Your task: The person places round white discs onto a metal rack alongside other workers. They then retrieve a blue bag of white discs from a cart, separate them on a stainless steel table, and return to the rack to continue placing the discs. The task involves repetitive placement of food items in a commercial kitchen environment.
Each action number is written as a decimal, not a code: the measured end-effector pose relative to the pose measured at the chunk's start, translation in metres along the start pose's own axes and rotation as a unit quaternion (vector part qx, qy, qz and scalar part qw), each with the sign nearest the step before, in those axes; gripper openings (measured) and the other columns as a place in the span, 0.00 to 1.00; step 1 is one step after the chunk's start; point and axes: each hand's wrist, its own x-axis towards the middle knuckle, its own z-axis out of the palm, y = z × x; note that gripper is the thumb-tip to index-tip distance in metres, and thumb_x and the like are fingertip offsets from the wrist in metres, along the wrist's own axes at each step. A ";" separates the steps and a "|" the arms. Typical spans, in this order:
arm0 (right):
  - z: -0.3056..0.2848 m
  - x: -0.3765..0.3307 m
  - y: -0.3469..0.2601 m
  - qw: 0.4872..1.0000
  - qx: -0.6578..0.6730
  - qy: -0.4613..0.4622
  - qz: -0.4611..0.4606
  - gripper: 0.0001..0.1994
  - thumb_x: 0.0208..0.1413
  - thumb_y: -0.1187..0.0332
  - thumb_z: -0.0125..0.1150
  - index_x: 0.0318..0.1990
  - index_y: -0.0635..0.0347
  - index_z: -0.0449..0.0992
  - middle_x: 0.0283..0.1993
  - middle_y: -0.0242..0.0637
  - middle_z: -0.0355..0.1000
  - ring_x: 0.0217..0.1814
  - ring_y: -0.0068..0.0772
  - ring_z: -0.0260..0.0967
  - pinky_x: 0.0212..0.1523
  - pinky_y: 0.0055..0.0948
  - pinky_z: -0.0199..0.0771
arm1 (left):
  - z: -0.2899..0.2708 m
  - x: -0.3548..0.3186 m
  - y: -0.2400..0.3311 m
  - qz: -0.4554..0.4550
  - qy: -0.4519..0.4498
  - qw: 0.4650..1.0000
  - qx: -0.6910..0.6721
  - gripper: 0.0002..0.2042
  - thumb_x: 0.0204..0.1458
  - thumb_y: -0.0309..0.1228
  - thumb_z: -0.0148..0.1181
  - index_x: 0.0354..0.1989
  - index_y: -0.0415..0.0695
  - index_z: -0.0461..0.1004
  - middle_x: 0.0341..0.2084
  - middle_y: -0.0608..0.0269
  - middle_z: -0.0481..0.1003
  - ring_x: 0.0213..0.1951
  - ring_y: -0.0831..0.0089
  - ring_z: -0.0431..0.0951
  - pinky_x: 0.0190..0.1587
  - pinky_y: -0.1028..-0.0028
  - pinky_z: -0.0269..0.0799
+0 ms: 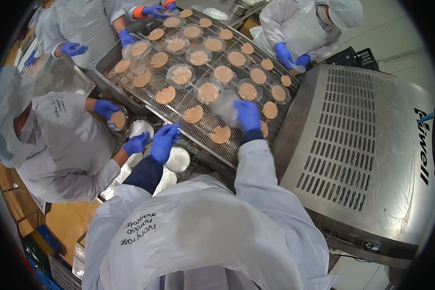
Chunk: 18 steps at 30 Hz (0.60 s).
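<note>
My right hand [248,115], in a blue glove, reaches over the wire mesh conveyor [147,99]. It grips a translucent round plastic piece [224,107], blurred by motion, above the belt. Round pinkish-brown patties [208,92] lie in rows on the mesh, several of them on clear round dishes or films. One patty [220,135] lies bare just nearer to me than the right hand. At the conveyor's near edge is my gloved left hand [162,144], its fingers bent and pressed together. What they hold, if anything, cannot be made out. Below it are round silvery-white dishes [178,159].
A steel machine housing with slots [340,140] closes off the conveyor's right end. On my left, a co-worker [65,140] holds a dish with a patty [118,120], one hand close to my left. Other people stand along the far side, gloved hands near the belt.
</note>
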 end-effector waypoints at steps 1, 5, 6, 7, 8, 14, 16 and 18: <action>-0.035 0.013 0.026 0.997 -0.028 0.062 0.033 0.10 0.58 0.71 0.53 0.43 0.64 0.79 0.32 0.34 0.76 0.32 0.25 0.71 0.35 0.27 0.71 | -0.004 0.000 -0.011 -0.013 -0.001 1.000 -0.002 0.10 0.61 0.32 0.54 0.47 0.43 0.75 0.34 0.68 0.77 0.31 0.79 0.74 0.32 0.81 0.68; -0.102 0.022 0.027 0.936 -0.201 0.286 -0.046 0.12 0.58 0.65 0.52 0.43 0.58 0.79 0.40 0.47 0.78 0.43 0.43 0.76 0.46 0.39 0.73 | -0.005 -0.004 -0.036 -0.035 0.027 0.999 -0.007 0.09 0.61 0.32 0.53 0.46 0.44 0.75 0.34 0.68 0.77 0.30 0.81 0.74 0.31 0.82 0.67; -0.103 0.028 0.053 0.906 -0.232 0.337 -0.107 0.12 0.58 0.65 0.51 0.44 0.58 0.78 0.41 0.48 0.77 0.43 0.45 0.76 0.47 0.40 0.73 | 0.000 -0.008 -0.040 -0.041 0.029 0.999 -0.006 0.09 0.61 0.32 0.53 0.45 0.44 0.75 0.33 0.68 0.77 0.29 0.81 0.73 0.31 0.82 0.66; -0.093 0.031 0.053 0.936 -0.306 0.163 0.064 0.13 0.59 0.67 0.48 0.45 0.60 0.77 0.43 0.51 0.76 0.45 0.51 0.75 0.50 0.41 0.73 | 0.003 -0.011 -0.043 -0.036 0.037 0.999 -0.003 0.09 0.61 0.33 0.54 0.46 0.45 0.75 0.33 0.68 0.77 0.29 0.82 0.73 0.31 0.82 0.66; -0.103 0.035 0.150 0.849 -0.387 0.269 -0.240 0.14 0.57 0.65 0.49 0.44 0.61 0.77 0.44 0.52 0.76 0.47 0.55 0.74 0.51 0.42 0.73 | 0.015 -0.010 -0.041 -0.045 -0.003 0.999 -0.004 0.10 0.61 0.34 0.54 0.46 0.45 0.75 0.33 0.68 0.77 0.29 0.82 0.73 0.31 0.82 0.66; -0.022 -0.058 0.047 0.965 -0.246 0.049 0.072 0.13 0.56 0.66 0.52 0.45 0.59 0.78 0.46 0.52 0.75 0.50 0.49 0.74 0.52 0.39 0.71 | -0.007 -0.022 -0.076 0.026 0.048 0.997 -0.060 0.10 0.60 0.33 0.55 0.46 0.42 0.75 0.32 0.68 0.76 0.31 0.82 0.72 0.33 0.82 0.67; 0.025 -0.080 0.032 0.993 -0.112 -0.035 -0.015 0.14 0.58 0.68 0.50 0.49 0.59 0.78 0.47 0.52 0.75 0.50 0.45 0.75 0.52 0.35 0.72 | -0.033 -0.023 -0.081 -0.013 0.096 0.995 0.022 0.11 0.60 0.34 0.54 0.46 0.44 0.76 0.36 0.67 0.77 0.35 0.78 0.74 0.39 0.80 0.68; 0.074 -0.118 0.038 0.969 -0.010 -0.103 -0.225 0.14 0.61 0.71 0.48 0.51 0.57 0.77 0.48 0.51 0.75 0.51 0.39 0.75 0.51 0.31 0.72 | -0.051 -0.003 -0.139 -0.049 0.126 0.990 0.027 0.12 0.60 0.35 0.53 0.48 0.45 0.75 0.37 0.65 0.77 0.36 0.77 0.75 0.40 0.78 0.69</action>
